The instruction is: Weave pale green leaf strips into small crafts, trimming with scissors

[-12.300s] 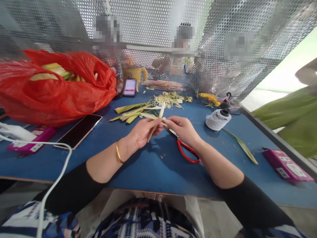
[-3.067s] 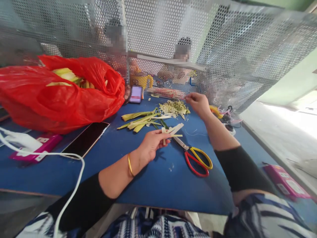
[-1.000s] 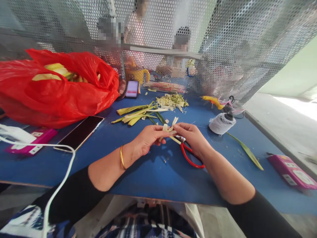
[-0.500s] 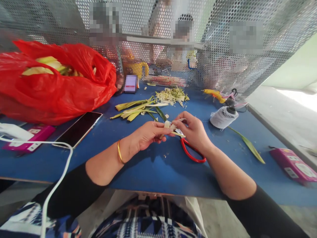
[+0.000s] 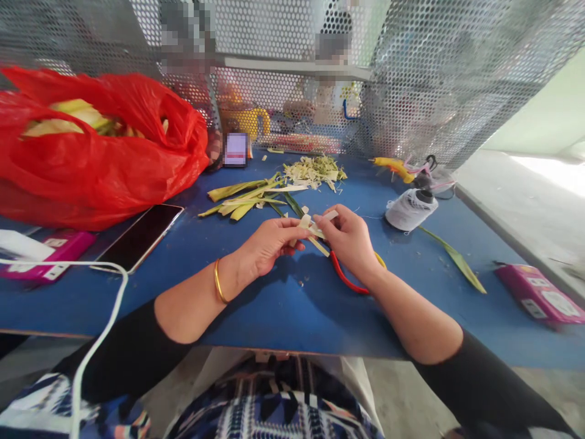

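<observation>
So from the head camera, you've got both hands close together over the blue table (image 5: 274, 317), pinching the same little bunch of pale strips (image 5: 305, 223). Your left hand (image 5: 276, 244) has them between thumb and fingers, with one end poking out low toward the right. Your right hand (image 5: 351, 241) grips a strip that sticks up past your fingertips. Can't tell if your fingers actually touch each other.

The scissors (image 5: 343, 277) lie under your right hand, so only bits of the red and yellow handles show. Just beyond the strips there's a bundle of leaves (image 5: 242, 198), then a heap of scraps (image 5: 315, 171) behind it. Right of your right hand stands a spool of white thread (image 5: 410, 210), tilted a bit, with a single leaf (image 5: 457, 262) lying near it. Way over left, the big red bag (image 5: 105, 177) sits behind a phone (image 5: 139, 238) lying flat.
</observation>
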